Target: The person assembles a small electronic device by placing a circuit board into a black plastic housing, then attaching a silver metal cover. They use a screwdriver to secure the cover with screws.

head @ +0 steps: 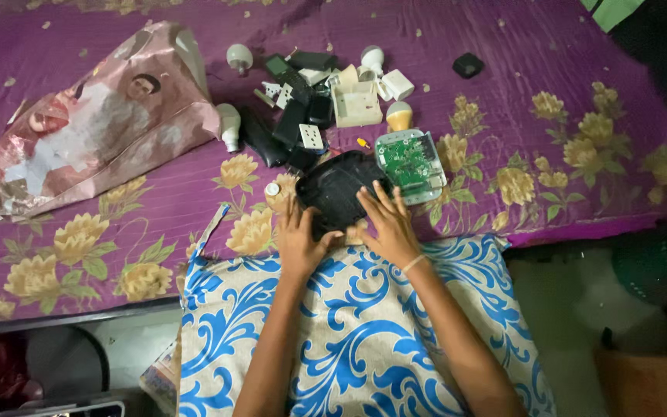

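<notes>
A bed point(503, 46) covered in a purple sheet with yellow flowers fills most of the view. Across its near edge lies a blue-and-cream patterned cloth point(364, 340), and both forearms rest on it. At the far left of the bed sits a large crumpled pink bag point(94, 123).

Near the middle of the bed, just past the edge of the cloth, lies a black rounded plastic casing point(337, 185). Both hands are on its near edge. The left hand point(300, 239) has its fingers spread and pressed against the casing's lower left side, thumb angled in beneath it. The right hand point(387, 220) lies flat with fingers splayed over the lower right corner. Neither hand is closed around the casing; they touch and steady it rather than lift it.

Just right of the casing, touching it, lies a pale housing with a green circuit board point(411, 162) inside. Behind these is a heap of black and white chargers and plugs point(303, 108), a cream open box point(355, 104), several white bulbs point(238, 55), and one yellowish bulb point(399, 116). A small black square piece point(468, 65) lies apart, further back to the right.
</notes>
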